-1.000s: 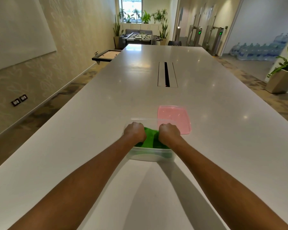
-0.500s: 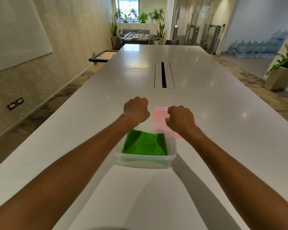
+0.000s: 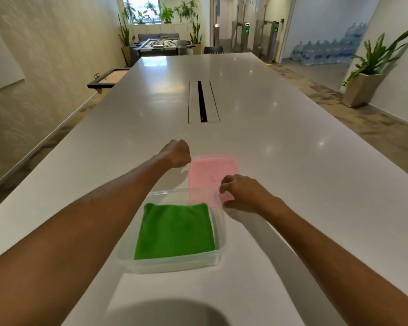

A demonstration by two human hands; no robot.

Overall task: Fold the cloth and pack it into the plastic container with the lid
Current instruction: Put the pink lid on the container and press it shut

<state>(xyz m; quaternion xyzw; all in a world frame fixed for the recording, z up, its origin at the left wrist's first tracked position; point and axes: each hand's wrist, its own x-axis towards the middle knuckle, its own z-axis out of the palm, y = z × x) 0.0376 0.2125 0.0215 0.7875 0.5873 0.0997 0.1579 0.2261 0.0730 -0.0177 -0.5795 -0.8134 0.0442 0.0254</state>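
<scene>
A folded green cloth [image 3: 176, 231] lies flat inside a clear plastic container [image 3: 174, 263] near the table's front edge. Just beyond the container, a pink lid [image 3: 210, 171] rests on the white table, its near edge partly behind the container's far right corner. My left hand [image 3: 176, 153] is a closed fist hovering at the lid's far left corner, holding nothing I can see. My right hand [image 3: 241, 194] sits at the lid's near right edge with fingers curled and apart; whether they touch the lid is unclear.
The long white table [image 3: 280, 161] stretches far ahead, with a black cable slot [image 3: 202, 102] in its middle. Potted plants, a foosball table and water bottles stand far off around the room.
Both hands lifted out of the container, leaving the cloth flat inside, and moved forward to the pink lid. The right hand's fingers have spread from a fist.
</scene>
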